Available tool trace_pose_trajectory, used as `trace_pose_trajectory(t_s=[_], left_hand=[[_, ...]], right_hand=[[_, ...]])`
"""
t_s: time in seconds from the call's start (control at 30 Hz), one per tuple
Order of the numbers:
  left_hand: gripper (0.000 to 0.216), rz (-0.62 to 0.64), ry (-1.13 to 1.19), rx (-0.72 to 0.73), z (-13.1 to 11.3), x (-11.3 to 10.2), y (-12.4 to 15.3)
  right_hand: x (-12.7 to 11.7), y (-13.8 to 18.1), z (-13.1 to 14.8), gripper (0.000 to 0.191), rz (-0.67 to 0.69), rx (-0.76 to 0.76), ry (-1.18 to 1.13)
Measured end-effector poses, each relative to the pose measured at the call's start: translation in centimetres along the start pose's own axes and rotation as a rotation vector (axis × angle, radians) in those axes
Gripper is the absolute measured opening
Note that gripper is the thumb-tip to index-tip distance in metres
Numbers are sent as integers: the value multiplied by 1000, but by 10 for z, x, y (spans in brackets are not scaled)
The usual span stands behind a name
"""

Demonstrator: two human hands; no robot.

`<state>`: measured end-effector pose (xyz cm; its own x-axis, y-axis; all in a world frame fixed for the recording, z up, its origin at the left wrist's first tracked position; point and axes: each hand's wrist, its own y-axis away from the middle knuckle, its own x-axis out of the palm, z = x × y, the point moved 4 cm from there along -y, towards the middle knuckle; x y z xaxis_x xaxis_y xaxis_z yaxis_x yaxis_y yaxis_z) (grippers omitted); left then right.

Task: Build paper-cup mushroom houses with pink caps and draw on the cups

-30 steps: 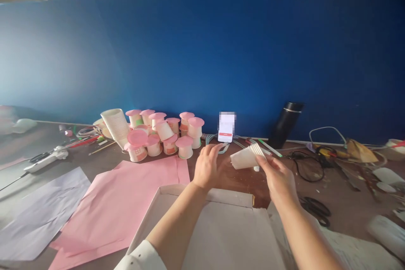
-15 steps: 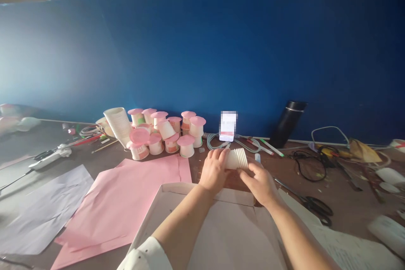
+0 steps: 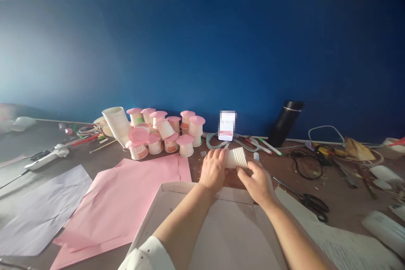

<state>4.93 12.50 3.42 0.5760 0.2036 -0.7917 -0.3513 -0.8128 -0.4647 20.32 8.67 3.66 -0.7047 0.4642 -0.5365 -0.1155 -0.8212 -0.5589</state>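
Gripping a short stack of nested white paper cups (image 3: 238,158) from both ends, the person holds it sideways just beyond the far rim of the open cardboard box (image 3: 177,189). The left hand (image 3: 213,169) is curled closed around the narrow base end. The right hand (image 3: 257,181) is partly closed, its fingertips pinching the rolled rims at the wide end. The stack sits in the air between the 2 hands, clear of the tabletop.

These cups look very light and thin-walled. They would likely dent under a hard squeeze, and the smooth nested walls may cling together. The rolled rims are probably the stiffest part and the surest place to take hold; the base is firm too.

Left of the box lies a pink paper sheet (image 3: 126,202), partly tucked under the box corner. Beyond the box and to its left stands a cluster of pink-roofed cup houses (image 3: 164,137) with a taller leaning stack of cups (image 3: 117,124) beside it. Right of the box lie black scissors (image 3: 311,203), and farther back a black flask (image 3: 286,123) leans against the blue wall.
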Motion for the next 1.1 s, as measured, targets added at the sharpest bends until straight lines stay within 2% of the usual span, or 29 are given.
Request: trace_pose_trajectory(t_s=[0.2,0.33,0.5,0.6,0.7,0.97,1.03,1.1], left_hand=[[64,61,-77,-17,7,4,-2],[53,120,-123,-66,13,3,-3],[51,139,-124,-88,17,-1,-4],[51,130,-108,-132,23,1,-4],[52,126,-74,-165,28,3,-4],[65,165,80,-146,25,5,-3],[60,150,109,-198,28,5,-3],[57,105,163,-269,33,5,-3]], right_hand=[[-5,-2,-1,26,55,77,23],[-11,-3,-2,31,54,137,18],[-12,-5,-4,38,191,194,-31],[-14,-6,-12,39,212,235,-60],[-16,-7,-18,38,172,268,-98],[-11,-3,-22,37,81,310,-121],[-12,-4,-29,38,-12,388,-188],[-17,-6,-37,39,-191,492,-378]])
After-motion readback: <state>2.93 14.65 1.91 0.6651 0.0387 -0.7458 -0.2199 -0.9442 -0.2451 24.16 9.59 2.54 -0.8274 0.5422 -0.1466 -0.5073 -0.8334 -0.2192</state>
